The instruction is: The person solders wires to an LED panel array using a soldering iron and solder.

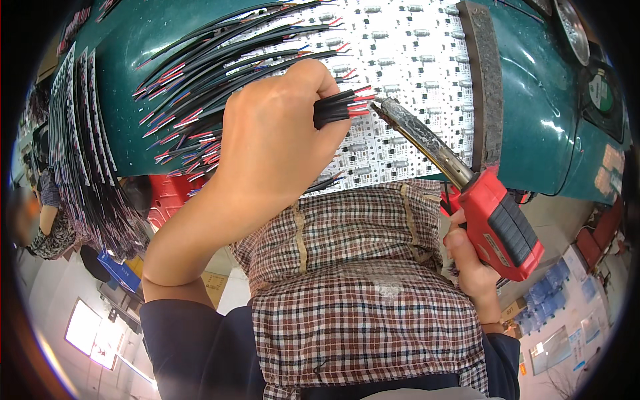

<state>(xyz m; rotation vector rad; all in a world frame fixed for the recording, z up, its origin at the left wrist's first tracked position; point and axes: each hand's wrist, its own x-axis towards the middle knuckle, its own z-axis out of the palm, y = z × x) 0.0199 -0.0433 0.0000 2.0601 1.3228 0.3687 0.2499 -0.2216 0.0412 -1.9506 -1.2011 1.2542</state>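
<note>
My left hand [277, 127] is closed round a short bundle of black cables [331, 111], whose red, white and black wire ends point right. Below it lies a white circuit board panel [430, 83] with rows of small black and silver parts. My right hand [472, 267] grips a red and black soldering gun [497, 223] from below. The gun's long, worn metal barrel slants up and left, its tip right beside the bundle's wire ends; whether they touch I cannot tell. More black cables [207, 63] with red, white and blue ends fan out leftward across the panel's left side.
A dark, rough bar [485, 87] runs along the panel's right edge on the green table [533, 127]. Further right are a metal dish [572, 30] and a dark round reel [600, 93]. Wired strips [83, 133] hang over the table's left edge. A checked apron [360, 300] covers my lap.
</note>
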